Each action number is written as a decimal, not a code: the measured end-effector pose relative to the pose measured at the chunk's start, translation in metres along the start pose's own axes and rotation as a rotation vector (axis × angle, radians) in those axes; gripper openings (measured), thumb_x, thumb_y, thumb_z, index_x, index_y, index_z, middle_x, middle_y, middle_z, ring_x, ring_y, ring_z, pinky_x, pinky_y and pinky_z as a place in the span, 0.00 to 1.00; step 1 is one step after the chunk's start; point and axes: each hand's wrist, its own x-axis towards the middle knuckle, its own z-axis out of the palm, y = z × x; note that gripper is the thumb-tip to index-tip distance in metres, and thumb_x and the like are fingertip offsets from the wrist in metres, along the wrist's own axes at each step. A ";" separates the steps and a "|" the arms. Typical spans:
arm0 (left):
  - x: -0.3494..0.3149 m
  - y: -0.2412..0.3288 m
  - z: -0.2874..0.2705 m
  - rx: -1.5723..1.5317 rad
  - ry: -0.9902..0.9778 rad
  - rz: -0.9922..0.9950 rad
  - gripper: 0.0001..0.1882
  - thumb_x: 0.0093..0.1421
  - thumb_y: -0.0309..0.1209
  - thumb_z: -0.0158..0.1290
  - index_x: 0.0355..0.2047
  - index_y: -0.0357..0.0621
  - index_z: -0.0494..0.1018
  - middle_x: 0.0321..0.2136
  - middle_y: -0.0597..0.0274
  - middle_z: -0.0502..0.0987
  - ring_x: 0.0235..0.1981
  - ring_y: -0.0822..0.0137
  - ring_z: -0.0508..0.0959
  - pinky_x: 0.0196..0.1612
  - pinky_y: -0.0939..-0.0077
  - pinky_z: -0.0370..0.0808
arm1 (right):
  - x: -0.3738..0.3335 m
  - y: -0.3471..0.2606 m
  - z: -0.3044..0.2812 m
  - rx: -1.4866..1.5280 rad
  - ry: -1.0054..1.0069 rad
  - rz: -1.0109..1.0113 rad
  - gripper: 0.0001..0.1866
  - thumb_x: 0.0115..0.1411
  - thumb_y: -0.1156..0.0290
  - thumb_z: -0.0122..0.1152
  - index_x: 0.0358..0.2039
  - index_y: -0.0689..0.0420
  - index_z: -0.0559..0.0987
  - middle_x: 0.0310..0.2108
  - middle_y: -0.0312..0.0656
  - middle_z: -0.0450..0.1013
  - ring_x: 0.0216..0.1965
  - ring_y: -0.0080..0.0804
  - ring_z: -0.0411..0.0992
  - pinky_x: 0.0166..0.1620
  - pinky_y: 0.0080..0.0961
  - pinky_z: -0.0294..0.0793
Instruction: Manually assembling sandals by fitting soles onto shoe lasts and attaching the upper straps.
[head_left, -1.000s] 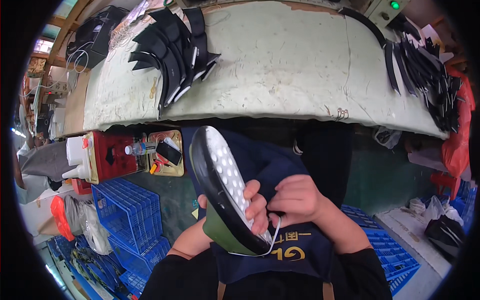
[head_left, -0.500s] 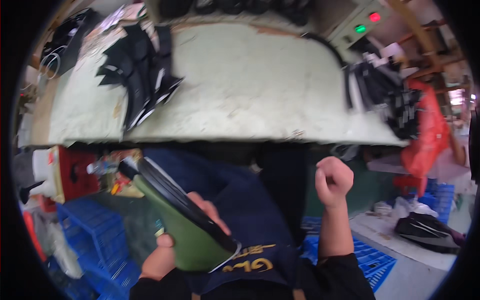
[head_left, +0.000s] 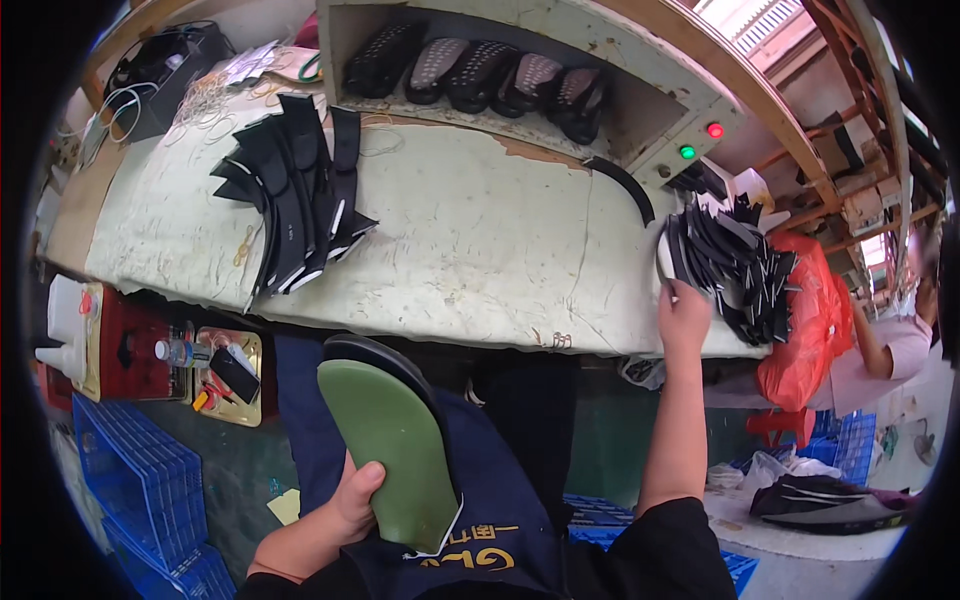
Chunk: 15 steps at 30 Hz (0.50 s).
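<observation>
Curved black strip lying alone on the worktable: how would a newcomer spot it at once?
On the pale worktable, find the box along the back with a red light and a green light. The black strip arcs near those lights, behind and left of the dark pile the right hand touches. Unlike those bunched pieces, it lies by itself.

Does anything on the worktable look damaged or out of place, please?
Yes. The pale cover looks torn at its far edge, showing a ragged brown patch. One curved black strip lies outside the pile by the right hand.
</observation>
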 end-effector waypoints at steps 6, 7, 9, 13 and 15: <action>0.009 0.015 0.015 -0.064 -0.020 0.013 0.34 0.59 0.50 0.57 0.57 0.38 0.67 0.44 0.56 0.78 0.45 0.64 0.81 0.48 0.68 0.79 | -0.022 -0.040 -0.067 0.976 0.316 0.439 0.09 0.66 0.72 0.60 0.40 0.65 0.81 0.31 0.40 0.79 0.30 0.34 0.76 0.36 0.27 0.72; 0.011 0.015 0.016 -0.045 -0.018 0.010 0.35 0.59 0.52 0.57 0.57 0.39 0.67 0.45 0.55 0.78 0.45 0.63 0.81 0.48 0.66 0.80 | -0.029 -0.050 -0.072 1.171 0.301 0.395 0.09 0.66 0.73 0.60 0.40 0.67 0.80 0.31 0.41 0.78 0.29 0.32 0.75 0.35 0.26 0.72; 0.016 0.017 0.018 0.001 -0.011 0.008 0.38 0.58 0.56 0.56 0.59 0.40 0.67 0.45 0.54 0.78 0.45 0.61 0.81 0.49 0.64 0.81 | -0.045 -0.076 -0.087 1.381 0.285 0.343 0.09 0.66 0.75 0.59 0.41 0.69 0.80 0.30 0.41 0.77 0.28 0.29 0.73 0.34 0.26 0.72; 0.021 0.011 0.016 -0.051 -0.043 -0.050 0.36 0.63 0.45 0.58 0.65 0.41 0.58 0.52 0.56 0.73 0.51 0.66 0.76 0.52 0.68 0.77 | -0.079 -0.137 -0.102 1.793 0.036 0.236 0.12 0.64 0.73 0.63 0.42 0.71 0.79 0.29 0.47 0.78 0.27 0.31 0.74 0.34 0.27 0.74; 0.023 0.005 0.016 -0.059 -0.038 -0.008 0.36 0.64 0.43 0.58 0.66 0.42 0.56 0.54 0.56 0.71 0.53 0.66 0.75 0.53 0.68 0.76 | -0.087 -0.153 -0.104 1.898 -0.049 0.199 0.13 0.64 0.72 0.64 0.41 0.71 0.79 0.29 0.47 0.78 0.27 0.31 0.75 0.34 0.27 0.75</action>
